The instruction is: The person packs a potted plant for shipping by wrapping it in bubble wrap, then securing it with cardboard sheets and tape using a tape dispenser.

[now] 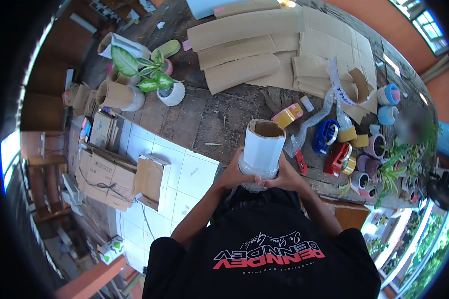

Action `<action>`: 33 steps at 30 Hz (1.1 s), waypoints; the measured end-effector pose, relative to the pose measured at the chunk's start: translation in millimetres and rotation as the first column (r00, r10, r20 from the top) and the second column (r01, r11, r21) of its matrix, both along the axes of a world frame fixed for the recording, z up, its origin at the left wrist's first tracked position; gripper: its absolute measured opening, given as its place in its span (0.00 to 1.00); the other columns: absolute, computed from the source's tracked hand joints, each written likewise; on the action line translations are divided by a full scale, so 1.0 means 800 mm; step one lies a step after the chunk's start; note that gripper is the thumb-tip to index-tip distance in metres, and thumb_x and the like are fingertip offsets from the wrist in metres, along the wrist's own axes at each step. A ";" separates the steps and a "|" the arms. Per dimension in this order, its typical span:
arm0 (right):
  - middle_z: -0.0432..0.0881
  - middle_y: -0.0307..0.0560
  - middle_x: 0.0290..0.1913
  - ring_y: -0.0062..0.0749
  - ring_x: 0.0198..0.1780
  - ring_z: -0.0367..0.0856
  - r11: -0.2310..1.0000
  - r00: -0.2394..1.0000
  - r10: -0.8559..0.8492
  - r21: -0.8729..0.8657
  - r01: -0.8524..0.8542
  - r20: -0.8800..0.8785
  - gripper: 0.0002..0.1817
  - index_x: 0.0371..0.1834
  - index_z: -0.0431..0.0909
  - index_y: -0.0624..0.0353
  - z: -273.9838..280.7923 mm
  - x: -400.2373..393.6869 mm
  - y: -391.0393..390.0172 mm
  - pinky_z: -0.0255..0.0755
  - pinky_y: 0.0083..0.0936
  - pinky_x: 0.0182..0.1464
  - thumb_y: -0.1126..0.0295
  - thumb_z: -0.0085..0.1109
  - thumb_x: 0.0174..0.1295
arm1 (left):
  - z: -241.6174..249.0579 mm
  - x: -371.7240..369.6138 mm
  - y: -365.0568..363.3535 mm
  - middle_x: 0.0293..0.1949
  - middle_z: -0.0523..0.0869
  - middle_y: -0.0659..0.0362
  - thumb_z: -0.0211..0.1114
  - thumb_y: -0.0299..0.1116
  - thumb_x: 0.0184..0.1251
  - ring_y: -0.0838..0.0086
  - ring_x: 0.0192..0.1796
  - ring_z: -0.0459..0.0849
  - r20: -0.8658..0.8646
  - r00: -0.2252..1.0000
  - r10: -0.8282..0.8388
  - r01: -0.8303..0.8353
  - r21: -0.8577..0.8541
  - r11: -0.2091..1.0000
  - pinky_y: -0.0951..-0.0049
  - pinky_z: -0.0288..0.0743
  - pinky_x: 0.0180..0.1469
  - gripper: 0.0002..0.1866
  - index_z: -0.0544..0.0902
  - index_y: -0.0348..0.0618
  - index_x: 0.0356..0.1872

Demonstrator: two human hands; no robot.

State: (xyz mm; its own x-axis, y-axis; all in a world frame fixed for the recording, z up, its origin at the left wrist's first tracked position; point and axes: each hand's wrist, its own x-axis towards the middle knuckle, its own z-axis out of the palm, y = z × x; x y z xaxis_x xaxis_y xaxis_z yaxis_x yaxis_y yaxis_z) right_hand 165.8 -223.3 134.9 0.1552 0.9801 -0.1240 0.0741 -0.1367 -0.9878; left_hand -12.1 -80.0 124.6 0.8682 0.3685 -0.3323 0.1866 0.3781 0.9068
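Both my hands grip a rolled cardboard tube (265,148), white outside and brown inside, its open end facing up. Bubble wrap (259,172) goes round its lower part. My left hand (238,172) wraps the left side and my right hand (284,177) the right, with the thumbs nearly meeting in front. The tube's bottom end is hidden by my hands and body. Right of my right hand lies a red cutter (301,162), beside a strip of bubble wrap (304,130). Further right stand a blue tape dispenser (326,136) and a red tape dispenser (337,159).
Cardboard sheets (249,32) cover the wooden table's far side. A leafy plant in a white pot (171,93) and a wrapped cardboard tube (115,94) stand left. Potted plants (379,169) line the right end. An open cardboard box (152,183) lies left, below table level.
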 end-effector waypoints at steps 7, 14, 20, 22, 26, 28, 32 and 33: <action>0.66 0.63 0.71 0.54 0.75 0.65 0.996 0.996 0.045 -0.074 -0.040 0.076 0.63 0.78 0.49 0.61 0.006 -0.031 0.051 0.62 0.42 0.74 0.57 0.83 0.40 | 0.002 -0.035 -0.002 0.69 0.67 0.49 0.91 0.41 0.34 0.62 0.74 0.65 0.087 0.968 0.237 -0.252 0.268 0.930 0.60 0.60 0.75 0.66 0.54 0.37 0.75; 0.62 0.61 0.72 0.63 0.73 0.64 0.983 0.907 0.167 0.009 -0.184 0.386 0.59 0.78 0.51 0.56 -0.015 -0.093 0.145 0.66 0.49 0.70 0.64 0.79 0.42 | -0.023 -0.083 0.018 0.61 0.79 0.54 0.85 0.27 0.46 0.67 0.64 0.78 0.007 0.820 0.572 -0.557 0.238 0.796 0.65 0.73 0.67 0.44 0.70 0.37 0.66; 0.58 0.66 0.75 0.67 0.75 0.59 0.957 0.822 0.267 -0.040 -0.287 0.503 0.62 0.83 0.43 0.46 -0.029 -0.148 0.257 0.63 0.51 0.72 0.56 0.78 0.48 | -0.045 -0.158 0.158 0.59 0.80 0.53 0.82 0.25 0.48 0.66 0.62 0.79 0.056 0.688 0.723 -0.677 0.407 0.613 0.65 0.73 0.66 0.41 0.70 0.36 0.66; 0.61 0.66 0.74 0.66 0.74 0.61 0.958 0.774 0.276 -0.098 -0.269 0.569 0.58 0.83 0.45 0.47 -0.044 -0.167 0.282 0.63 0.52 0.72 0.54 0.74 0.53 | -0.067 -0.179 0.226 0.59 0.80 0.53 0.82 0.24 0.46 0.66 0.62 0.79 0.119 0.628 0.769 -0.710 0.493 0.503 0.65 0.72 0.66 0.42 0.70 0.36 0.66; 0.67 0.64 0.70 0.63 0.70 0.67 0.850 0.755 0.509 -0.379 -0.366 0.413 0.45 0.79 0.54 0.51 -0.062 -0.181 0.311 0.66 0.50 0.69 0.55 0.67 0.61 | -0.137 -0.204 0.366 0.60 0.76 0.52 0.86 0.28 0.37 0.63 0.61 0.78 0.251 0.468 0.847 -0.764 0.596 0.246 0.61 0.72 0.67 0.51 0.66 0.38 0.67; 0.70 0.64 0.68 0.62 0.68 0.70 0.808 0.708 0.568 -0.450 -0.382 0.419 0.40 0.76 0.59 0.54 -0.068 -0.186 0.315 0.68 0.49 0.67 0.57 0.65 0.63 | -0.116 -0.204 0.415 0.62 0.74 0.50 0.87 0.32 0.37 0.60 0.63 0.77 0.153 0.443 0.884 -0.663 0.720 0.208 0.59 0.70 0.69 0.53 0.65 0.37 0.68; 0.73 0.66 0.65 0.64 0.64 0.74 0.797 0.760 0.526 -0.532 -0.284 0.382 0.34 0.72 0.65 0.57 -0.061 -0.192 0.328 0.71 0.49 0.65 0.56 0.62 0.65 | -0.126 -0.191 0.482 0.62 0.67 0.46 0.87 0.32 0.35 0.51 0.66 0.66 0.212 0.437 0.874 -0.654 0.742 0.147 0.52 0.64 0.69 0.53 0.63 0.35 0.66; 0.74 0.66 0.64 0.64 0.63 0.75 0.802 0.768 0.505 -0.542 -0.250 0.394 0.33 0.71 0.66 0.57 -0.059 -0.194 0.333 0.71 0.49 0.64 0.56 0.61 0.65 | -0.127 -0.192 0.490 0.63 0.64 0.45 0.86 0.32 0.37 0.48 0.69 0.59 0.138 0.497 0.857 -0.559 0.806 0.195 0.51 0.59 0.71 0.53 0.63 0.34 0.66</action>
State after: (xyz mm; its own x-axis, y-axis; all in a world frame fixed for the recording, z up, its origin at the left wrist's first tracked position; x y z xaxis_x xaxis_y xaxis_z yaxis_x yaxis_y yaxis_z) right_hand 10.2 42.7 87.8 -0.0523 0.8253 -0.5623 0.6739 -0.3863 -0.6297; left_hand -166.0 311.8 23.0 0.0049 0.9743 0.2254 0.4837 -0.1996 0.8522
